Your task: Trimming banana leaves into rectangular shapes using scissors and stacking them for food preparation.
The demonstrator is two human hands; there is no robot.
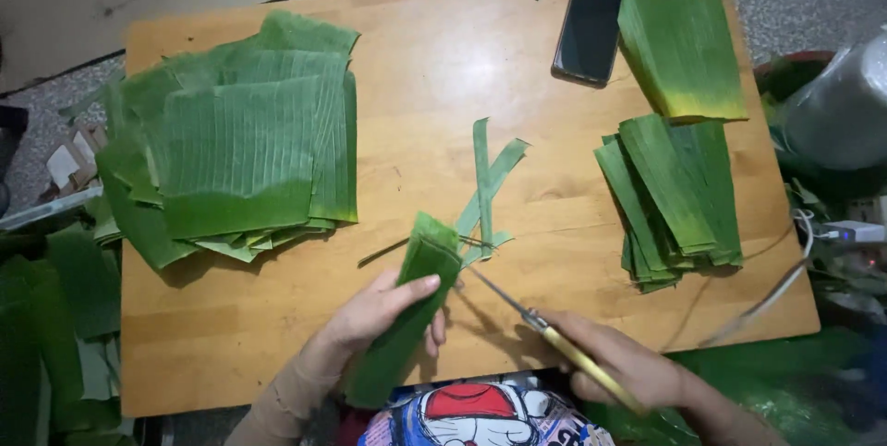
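Lower centre: my left hand (383, 307) grips folded leaf (411, 312); right hand (619, 367) closed on scissors (554, 340), blades touching leaf top. Leaf stack (240, 150) upper left on tabletop (425, 58).

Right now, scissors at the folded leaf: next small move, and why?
Probably close the scissors across the top end of the folded leaf strip. The left hand pinches the strip upright over the wooden table, and the right hand has the blade tips at its upper edge. Thin trimmed strips already lie just beyond, which suggests edge trimming.
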